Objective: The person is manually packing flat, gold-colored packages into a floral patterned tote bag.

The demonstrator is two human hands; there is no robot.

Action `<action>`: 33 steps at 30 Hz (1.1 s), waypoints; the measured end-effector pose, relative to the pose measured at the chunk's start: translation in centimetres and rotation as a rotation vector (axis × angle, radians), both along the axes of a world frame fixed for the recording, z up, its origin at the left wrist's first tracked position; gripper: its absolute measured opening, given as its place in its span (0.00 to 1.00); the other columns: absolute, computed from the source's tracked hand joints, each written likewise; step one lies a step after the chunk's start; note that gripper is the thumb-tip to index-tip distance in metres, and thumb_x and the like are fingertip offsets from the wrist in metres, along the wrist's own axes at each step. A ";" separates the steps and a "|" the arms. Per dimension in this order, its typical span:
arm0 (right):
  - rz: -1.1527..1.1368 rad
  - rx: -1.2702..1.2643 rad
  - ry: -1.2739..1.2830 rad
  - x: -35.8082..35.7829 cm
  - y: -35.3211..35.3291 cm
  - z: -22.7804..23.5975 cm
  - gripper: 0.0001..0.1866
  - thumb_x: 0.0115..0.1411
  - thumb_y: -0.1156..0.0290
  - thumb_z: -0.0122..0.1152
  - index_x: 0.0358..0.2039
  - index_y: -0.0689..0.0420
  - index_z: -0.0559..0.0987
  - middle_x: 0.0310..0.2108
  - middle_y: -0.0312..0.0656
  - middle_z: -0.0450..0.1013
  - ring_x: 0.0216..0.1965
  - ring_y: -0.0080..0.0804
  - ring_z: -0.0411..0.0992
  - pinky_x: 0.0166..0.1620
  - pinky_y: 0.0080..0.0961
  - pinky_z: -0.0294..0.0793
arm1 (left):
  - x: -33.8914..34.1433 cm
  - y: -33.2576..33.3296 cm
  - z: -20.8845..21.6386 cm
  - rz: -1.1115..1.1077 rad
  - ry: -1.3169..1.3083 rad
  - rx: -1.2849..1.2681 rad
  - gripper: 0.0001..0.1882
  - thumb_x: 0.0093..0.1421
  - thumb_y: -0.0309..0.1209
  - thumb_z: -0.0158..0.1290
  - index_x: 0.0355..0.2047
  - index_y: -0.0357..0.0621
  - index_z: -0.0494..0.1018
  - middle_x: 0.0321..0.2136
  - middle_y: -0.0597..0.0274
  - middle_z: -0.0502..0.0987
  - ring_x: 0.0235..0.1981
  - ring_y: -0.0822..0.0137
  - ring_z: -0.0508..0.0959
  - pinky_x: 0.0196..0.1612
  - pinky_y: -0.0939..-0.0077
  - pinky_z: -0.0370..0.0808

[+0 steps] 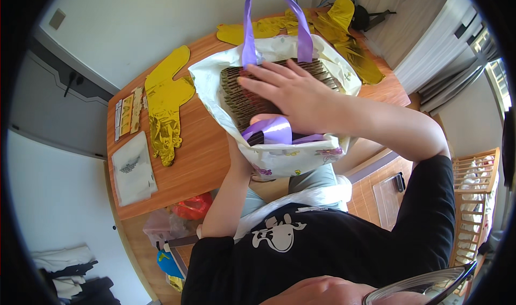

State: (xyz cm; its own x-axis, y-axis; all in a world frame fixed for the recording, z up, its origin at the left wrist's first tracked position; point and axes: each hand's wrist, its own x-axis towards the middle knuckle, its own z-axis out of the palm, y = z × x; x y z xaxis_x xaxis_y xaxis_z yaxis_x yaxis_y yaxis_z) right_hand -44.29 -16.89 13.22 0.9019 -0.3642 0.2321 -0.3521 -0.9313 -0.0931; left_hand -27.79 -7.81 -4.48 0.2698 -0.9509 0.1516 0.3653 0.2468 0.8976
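A white floral tote bag [301, 157] stands mouth up at the table's near edge, close against me. One purple handle [249, 25] rises at its far side; the other, a purple strap [275, 130], lies folded over the near side of the opening. Inside sits a brown bundle with ridged, layered edges [236, 87], its exact kind unclear. My right hand [301, 92] lies open on top of this bundle, fingers spread. From below, my left forearm [228, 192] runs up to the bag's left side, where the bag hides the fingers of my left hand [239, 157].
On the wooden table [199, 154] lie gold foil balloons [166, 84], more gold foil [344, 36] at the back, a white plastic packet [131, 168] and a flat packet [129, 114]. A red plastic bag [192, 205] is below the table; a wooden slatted crib [473, 197] stands right.
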 end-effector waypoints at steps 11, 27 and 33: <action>-0.044 -0.040 0.093 1.2 0.5 -0.3 0.46 0.59 0.63 0.64 0.74 0.44 0.52 0.74 0.45 0.49 0.73 0.51 0.50 0.68 0.66 0.53 | 1.3 0.1 1.6 0.076 -0.286 -0.024 0.30 0.73 0.45 0.36 0.67 0.36 0.59 0.60 0.49 0.70 0.56 0.58 0.76 0.60 0.62 0.74; -0.063 -0.093 0.195 1.4 1.7 -0.2 0.50 0.61 0.37 0.54 0.75 0.42 0.46 0.75 0.49 0.43 0.74 0.59 0.43 0.67 0.74 0.47 | -0.5 1.1 4.6 -0.050 0.157 0.076 0.32 0.73 0.45 0.39 0.71 0.40 0.51 0.63 0.49 0.67 0.57 0.57 0.76 0.56 0.64 0.79; 0.008 0.000 0.168 0.1 0.6 0.7 0.49 0.62 0.35 0.52 0.75 0.43 0.47 0.75 0.48 0.44 0.74 0.59 0.44 0.68 0.72 0.46 | 0.5 0.9 7.6 0.016 0.056 -0.150 0.37 0.71 0.53 0.40 0.73 0.47 0.47 0.65 0.53 0.64 0.61 0.60 0.71 0.57 0.66 0.76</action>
